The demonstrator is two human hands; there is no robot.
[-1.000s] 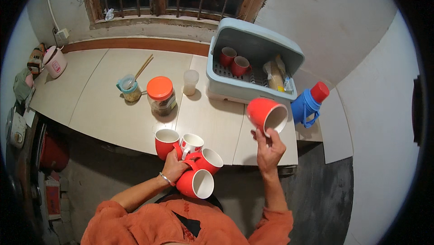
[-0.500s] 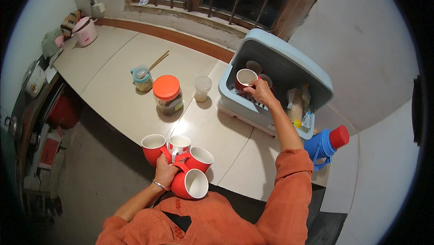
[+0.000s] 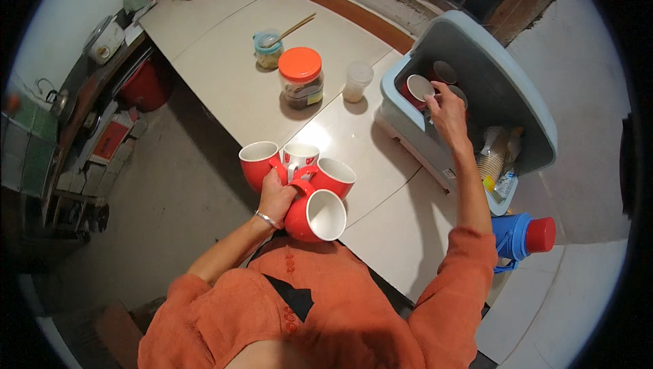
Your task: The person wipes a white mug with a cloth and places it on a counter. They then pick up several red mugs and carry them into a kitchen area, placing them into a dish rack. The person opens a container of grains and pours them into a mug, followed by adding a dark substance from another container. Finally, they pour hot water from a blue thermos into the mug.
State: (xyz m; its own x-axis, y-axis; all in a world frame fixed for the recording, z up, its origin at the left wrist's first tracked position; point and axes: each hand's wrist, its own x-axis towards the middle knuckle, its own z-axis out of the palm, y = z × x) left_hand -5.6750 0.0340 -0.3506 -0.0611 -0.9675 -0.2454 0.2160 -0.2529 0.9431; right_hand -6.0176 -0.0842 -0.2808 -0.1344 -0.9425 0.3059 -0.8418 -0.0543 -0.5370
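L hand (image 3: pixel 277 200) grips 4 mugs (image 3: pixel 299 219) bunched by their handles, front-left of the box (image 3: pixel 400 114); slack fingers or a bump on the table (image 3: pixel 204 49) could drop or chip one; R hand (image 3: pixel 449 117) at a red mug (image 3: pixel 412 93) in box's L end, holding or released, can't tell; a snagged finger might tip it; vs 1 s ago: L bunch same, R mug now inside, not in front of box.

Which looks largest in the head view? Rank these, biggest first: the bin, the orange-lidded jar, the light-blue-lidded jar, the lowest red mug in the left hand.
1. Bin
2. Red mug and orange-lidded jar: too alike to rank; the mug seems nearer the camera
3. Light-blue-lidded jar
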